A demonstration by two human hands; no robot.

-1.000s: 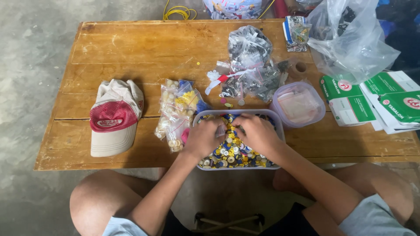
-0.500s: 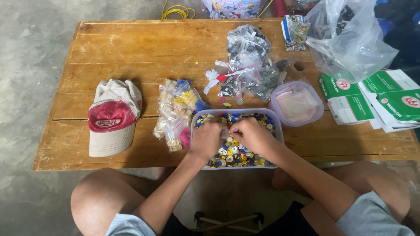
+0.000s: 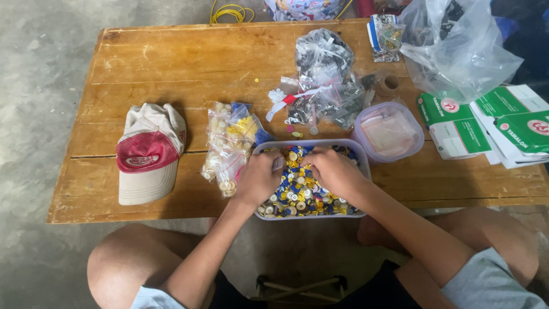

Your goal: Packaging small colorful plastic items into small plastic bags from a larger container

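Both hands work inside the clear rectangular plastic tub [image 3: 311, 214] of small yellow, blue and white buttons [image 3: 297, 197]: left hand [image 3: 260, 177] curled, fingers bent into the heap; right hand [image 3: 331, 171] likewise, though whether either pinches a button cannot be told. Sorting likely goes best with shallow raking, keeping buttons below the rim. Left of the left hand lie 1 red-and-white cap [image 3: 147, 153] and small clear bags of buttons [image 3: 230, 143] on the worn wooden table [image 3: 171, 63], over a grey concrete floor [image 3: 34, 86].
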